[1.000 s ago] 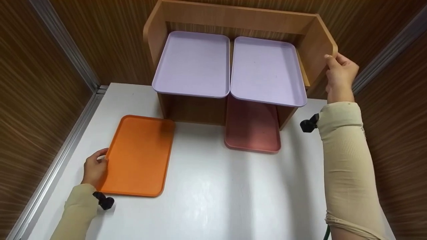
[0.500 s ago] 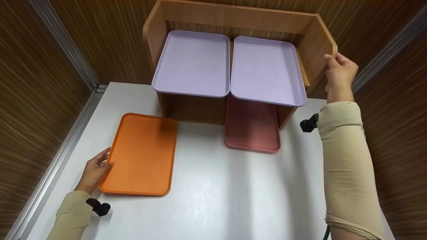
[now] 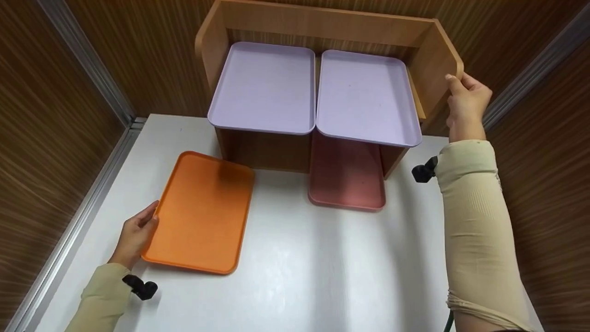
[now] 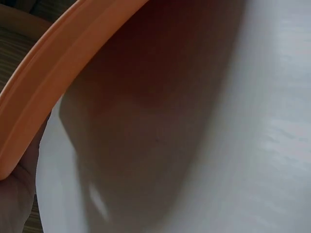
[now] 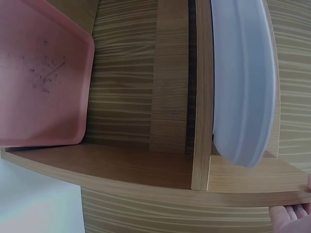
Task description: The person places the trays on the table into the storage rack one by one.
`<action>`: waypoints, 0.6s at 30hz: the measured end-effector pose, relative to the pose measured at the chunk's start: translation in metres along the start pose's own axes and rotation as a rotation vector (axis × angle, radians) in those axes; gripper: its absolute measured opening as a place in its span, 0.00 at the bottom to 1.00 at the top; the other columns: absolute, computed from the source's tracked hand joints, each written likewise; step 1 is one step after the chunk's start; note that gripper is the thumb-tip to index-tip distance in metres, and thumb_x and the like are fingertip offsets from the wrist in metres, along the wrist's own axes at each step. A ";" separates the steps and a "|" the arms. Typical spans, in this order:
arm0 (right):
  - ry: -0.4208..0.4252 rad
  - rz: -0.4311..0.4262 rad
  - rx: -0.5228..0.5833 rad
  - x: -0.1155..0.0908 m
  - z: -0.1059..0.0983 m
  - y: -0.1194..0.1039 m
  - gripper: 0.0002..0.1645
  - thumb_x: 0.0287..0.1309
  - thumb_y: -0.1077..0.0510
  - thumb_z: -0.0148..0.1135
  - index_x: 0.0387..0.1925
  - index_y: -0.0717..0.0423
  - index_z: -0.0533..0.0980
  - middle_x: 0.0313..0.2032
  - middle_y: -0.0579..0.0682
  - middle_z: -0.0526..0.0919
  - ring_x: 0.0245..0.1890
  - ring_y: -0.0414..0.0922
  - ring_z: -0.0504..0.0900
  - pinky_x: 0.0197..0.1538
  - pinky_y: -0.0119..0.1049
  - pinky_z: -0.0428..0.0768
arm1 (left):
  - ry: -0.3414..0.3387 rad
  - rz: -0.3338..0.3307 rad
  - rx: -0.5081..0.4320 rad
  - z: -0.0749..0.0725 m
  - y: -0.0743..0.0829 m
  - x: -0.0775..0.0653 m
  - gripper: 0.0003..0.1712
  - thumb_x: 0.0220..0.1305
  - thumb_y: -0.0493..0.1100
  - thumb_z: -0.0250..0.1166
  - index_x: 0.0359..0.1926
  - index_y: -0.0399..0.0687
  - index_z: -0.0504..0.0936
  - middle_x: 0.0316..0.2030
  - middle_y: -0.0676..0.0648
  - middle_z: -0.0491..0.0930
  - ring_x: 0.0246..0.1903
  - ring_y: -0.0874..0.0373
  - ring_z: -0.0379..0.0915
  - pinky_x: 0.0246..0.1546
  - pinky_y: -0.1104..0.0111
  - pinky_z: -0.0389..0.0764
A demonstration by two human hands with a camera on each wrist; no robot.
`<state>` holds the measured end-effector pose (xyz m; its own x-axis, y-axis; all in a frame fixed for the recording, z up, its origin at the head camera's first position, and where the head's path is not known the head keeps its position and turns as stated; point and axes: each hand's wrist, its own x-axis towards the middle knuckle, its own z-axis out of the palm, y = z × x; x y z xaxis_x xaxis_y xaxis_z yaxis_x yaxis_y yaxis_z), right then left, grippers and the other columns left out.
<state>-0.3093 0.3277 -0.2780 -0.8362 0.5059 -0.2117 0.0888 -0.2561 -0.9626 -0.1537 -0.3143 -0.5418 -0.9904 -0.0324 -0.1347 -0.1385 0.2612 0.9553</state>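
My left hand (image 3: 133,236) grips the left edge of an orange tray (image 3: 203,214), its thumb on the upper face. The tray sits slightly turned, and in the left wrist view its rim (image 4: 58,56) stands above the white surface with a shadow below. At the upper right, my right hand (image 3: 469,103) pinches the front edge of the wooden shelf's side panel (image 3: 433,71). The right wrist view shows its fingers (image 5: 291,213) curled at that panel's edge.
Two lavender trays (image 3: 263,87) lie side by side on the wooden shelf's top (image 3: 322,19). A pink tray (image 3: 346,186) juts from the lower right compartment, beside the lower left compartment (image 3: 269,150). Wood-patterned walls border the white table (image 3: 295,267).
The orange tray has shifted right and turned clockwise, now looking raised from the table. My left hand has changed its hold and moved right with it. The right hand stays on the side panel.
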 end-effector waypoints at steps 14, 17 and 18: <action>-0.001 0.001 -0.001 0.002 -0.001 -0.001 0.22 0.55 0.59 0.67 0.54 0.48 0.78 0.62 0.41 0.72 0.65 0.38 0.64 0.70 0.34 0.45 | -0.074 -0.052 -0.067 0.032 0.023 0.005 0.29 0.70 0.37 0.52 0.68 0.34 0.58 0.68 0.37 0.54 0.67 0.51 0.50 0.49 0.87 0.66; -0.004 0.002 0.004 0.001 -0.002 -0.001 0.23 0.55 0.59 0.67 0.54 0.48 0.78 0.61 0.41 0.72 0.64 0.38 0.64 0.70 0.33 0.45 | -0.099 -0.055 -0.101 0.043 0.031 0.007 0.28 0.70 0.35 0.52 0.68 0.33 0.57 0.68 0.36 0.54 0.67 0.48 0.49 0.49 0.87 0.66; -0.003 0.003 0.002 0.001 -0.002 -0.001 0.23 0.55 0.59 0.67 0.54 0.48 0.78 0.61 0.40 0.72 0.65 0.38 0.64 0.70 0.34 0.44 | -0.107 -0.055 -0.116 0.047 0.033 0.008 0.28 0.70 0.35 0.52 0.68 0.32 0.58 0.69 0.37 0.55 0.68 0.48 0.49 0.49 0.86 0.66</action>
<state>-0.3094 0.3305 -0.2777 -0.8376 0.5025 -0.2145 0.0907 -0.2594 -0.9615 -0.1656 -0.2606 -0.5233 -0.9760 0.0604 -0.2093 -0.1985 0.1486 0.9688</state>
